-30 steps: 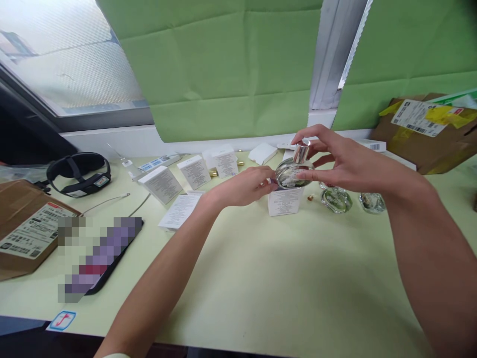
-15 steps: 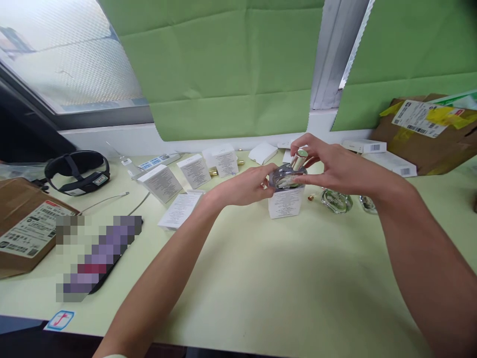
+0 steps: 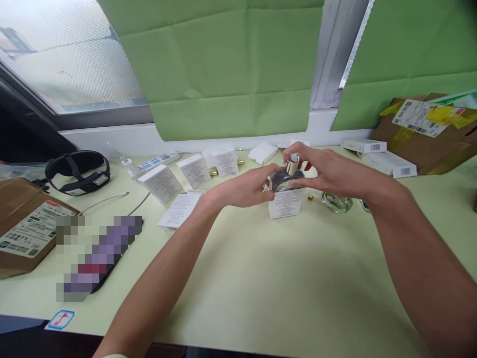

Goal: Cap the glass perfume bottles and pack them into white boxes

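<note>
A glass perfume bottle [image 3: 286,184] with a shiny metallic cap [image 3: 293,164] sits upright, partly down in the open top of a small white printed box [image 3: 285,205]. My right hand [image 3: 311,164] grips the bottle from the right, its thumb across the front of the glass and its fingers behind the cap. On the left, my left hand [image 3: 255,186] pinches the upper left side of the box, close against the bottle. Just to the right, another glass bottle [image 3: 336,202] lies on the table beside a small gold-coloured piece [image 3: 310,198].
Several white printed boxes, including a tilted box [image 3: 181,209], stand or lie left of my hands. Flat white cartons [image 3: 387,161] rest by a cardboard box [image 3: 428,139] at the right. Further left are a black headset [image 3: 78,174], cables and another cardboard box [image 3: 30,228].
My right hand has lowered the perfume bottle further into the white box and brought its cap more upright, slightly leftward. My left hand has stayed nearly in place.
</note>
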The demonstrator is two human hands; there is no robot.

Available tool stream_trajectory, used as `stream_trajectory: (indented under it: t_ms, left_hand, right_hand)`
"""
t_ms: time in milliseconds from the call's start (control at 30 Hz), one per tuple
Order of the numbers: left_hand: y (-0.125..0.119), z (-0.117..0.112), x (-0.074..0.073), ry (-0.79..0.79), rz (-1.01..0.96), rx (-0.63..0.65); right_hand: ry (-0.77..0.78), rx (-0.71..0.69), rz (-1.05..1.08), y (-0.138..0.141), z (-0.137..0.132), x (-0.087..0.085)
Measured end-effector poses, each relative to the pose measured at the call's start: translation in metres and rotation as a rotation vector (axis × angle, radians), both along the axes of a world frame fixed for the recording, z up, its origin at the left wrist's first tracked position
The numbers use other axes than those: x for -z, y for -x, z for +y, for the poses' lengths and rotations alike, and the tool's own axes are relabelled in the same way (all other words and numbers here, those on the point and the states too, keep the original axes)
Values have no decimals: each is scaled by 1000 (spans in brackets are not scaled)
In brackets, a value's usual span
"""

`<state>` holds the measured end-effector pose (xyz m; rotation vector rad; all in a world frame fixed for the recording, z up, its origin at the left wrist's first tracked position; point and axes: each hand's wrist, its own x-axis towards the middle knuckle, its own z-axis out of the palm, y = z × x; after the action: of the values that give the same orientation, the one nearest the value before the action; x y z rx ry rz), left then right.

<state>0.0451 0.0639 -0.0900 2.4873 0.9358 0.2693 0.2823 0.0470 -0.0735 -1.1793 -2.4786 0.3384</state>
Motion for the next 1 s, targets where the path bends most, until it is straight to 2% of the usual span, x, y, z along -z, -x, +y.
stream_trajectory:
  t_ms: [233, 433, 700, 1000]
  left_hand:
    - [-6, -3, -2, 19, -32, -36]
    - [-8, -3, 0, -21, -13, -59]
    - [-8, -3, 1, 12, -22, -87]
    - [-9, -5, -2, 6, 9, -92]
  right_hand:
    - [21, 55, -56, 3, 2, 3]
    - [132, 88, -44, 10, -6, -6]
    - [21, 157, -39, 14, -11, -13]
    - [93, 192, -17, 17, -14, -12]
